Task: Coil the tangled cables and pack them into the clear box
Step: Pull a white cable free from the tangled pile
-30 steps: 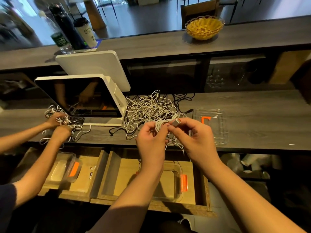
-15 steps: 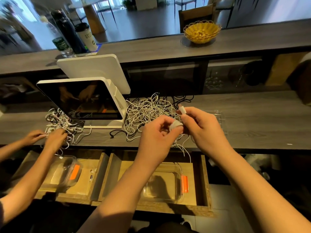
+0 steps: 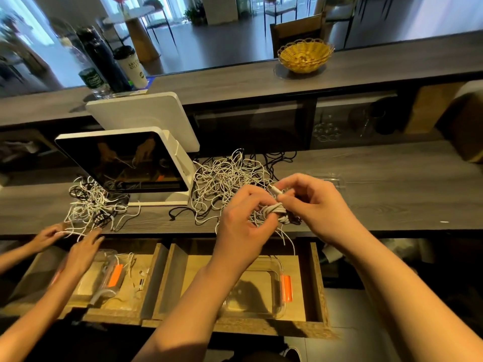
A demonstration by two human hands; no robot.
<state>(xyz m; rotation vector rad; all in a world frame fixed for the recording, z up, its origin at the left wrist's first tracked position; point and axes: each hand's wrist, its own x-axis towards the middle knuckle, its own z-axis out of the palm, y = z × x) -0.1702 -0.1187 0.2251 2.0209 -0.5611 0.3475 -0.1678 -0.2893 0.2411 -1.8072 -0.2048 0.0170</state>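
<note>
Coil (image 3: 274, 209): I am holding a small bundle of white cable above the counter's front edge, between my two hands, in front of the pile.
Left hand (image 3: 241, 226): I am curling my fingers round the bundle from the left, thumb side pressing the loops so they cannot spring apart.
Right hand (image 3: 313, 202): I am pinching the plug end (image 3: 274, 190) between thumb and forefinger, the other fingers curled, and I judge I am winding this last tail round the waist of the bundle.
Doing it well: I am aiming, I think, to keep the wraps snug and side by side, holding the loops flat with the left while the right is leading the plug round, then tucking the plug under a wrap so nothing loosens.
Loose strands: a few thin white lengths are hanging below my hands toward the drawer; whether they belong to my bundle I cannot tell, so I am minding not to drag them along.
Pile (image 3: 227, 178): tangled white cables are lying on the counter (image 3: 392, 184) just behind my hands.
Box (image 3: 261, 288): clear, orange-latched, it is sitting open in the drawer (image 3: 317, 283) right below, seemingly with no cable in it yet.
</note>
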